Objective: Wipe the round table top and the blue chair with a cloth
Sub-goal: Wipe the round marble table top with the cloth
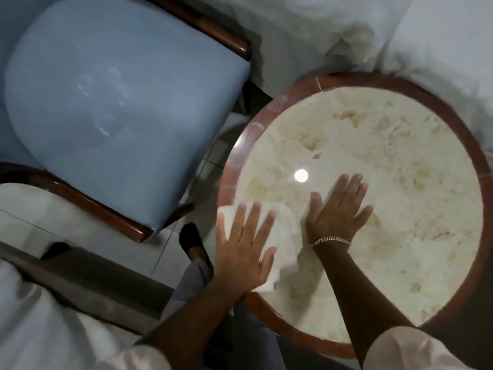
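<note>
A round marble tabletop (386,182) with a reddish wood rim stands on pale floor tiles (210,166), the blue chair (106,102) near its left edge. The left hand (242,252), grip spread flat, presses a white cloth (285,228) at the tabletop's near-left edge, its long axis running near to far. The right hand (338,209) lies flat, fingers spread, just beside the cloth.

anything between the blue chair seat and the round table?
Head view: only a strip of pale tiled floor separates the blue chair from the round table, plus a dark chair leg. Nothing else there.
</note>
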Tool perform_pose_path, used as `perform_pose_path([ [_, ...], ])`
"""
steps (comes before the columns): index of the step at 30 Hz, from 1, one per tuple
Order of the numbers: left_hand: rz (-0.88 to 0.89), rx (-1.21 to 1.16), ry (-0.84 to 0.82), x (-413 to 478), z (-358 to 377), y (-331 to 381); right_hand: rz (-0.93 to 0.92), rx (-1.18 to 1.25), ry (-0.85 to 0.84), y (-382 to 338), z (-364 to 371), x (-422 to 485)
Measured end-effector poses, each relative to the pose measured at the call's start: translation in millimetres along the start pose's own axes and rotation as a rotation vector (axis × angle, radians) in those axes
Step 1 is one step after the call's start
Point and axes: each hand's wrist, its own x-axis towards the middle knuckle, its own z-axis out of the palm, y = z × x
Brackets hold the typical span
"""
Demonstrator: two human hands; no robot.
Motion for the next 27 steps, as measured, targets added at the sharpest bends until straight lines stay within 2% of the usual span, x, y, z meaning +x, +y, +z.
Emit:
perform_pose_path([
  [2, -0.01, 0.002, -0.002, 15.2, -1.6, -11.3, -0.016, 0.006, 0.045, 0.7, 5.9, -1.5],
  [4, -0.084, 0.031, 0.074, 78.1, -7.4, -18.6, -0.005, 0.006, 0.078, -0.1, 10.4, -0.2],
  [7, -0.113, 0.064, 0.098, 161.4, -18.3, -29.3, -0.008, 0.004, 0.082, 1.8, 13.5, -0.9],
  [9, -0.109, 0.045, 0.104, 149.3, -14.1, -30.9, 0.002, -0.003, 0.058, 1.3, 12.1, -1.2],
  [11, -0.088, 0.046, 0.062, 86.7, -7.1, -20.6, 0.005, 0.005, 0.038, 0.7, 8.0, -0.6],
  [13, -0.034, 0.039, -0.014, 33.6, -9.4, -12.6, 0.011, 0.019, 0.016, 0.6, 6.6, 0.5],
  [14, 0.012, 0.022, -0.018, 39.4, -10.0, -16.7, 0.006, 0.023, 0.013, -0.2, 5.9, 0.5],
  [19, 0.104, 0.006, 0.124, 252.3, -33.2, 3.3, 0.004, -0.01, 0.061, 4.4, 9.6, -1.0],
  [22, 0.127, -0.044, 0.118, 321.6, -32.5, 40.6, -0.007, 0.012, 0.07, 1.8, 13.7, 0.1],
  [24, 0.154, -0.018, 0.112, 317.9, -28.8, 35.2, 0.002, 0.038, 0.075, 1.2, 12.1, 5.1],
  [27, 0.187, 0.001, 0.107, 246.5, -21.4, 1.4, 0.002, 0.035, 0.055, -1.9, 3.2, -2.4],
])
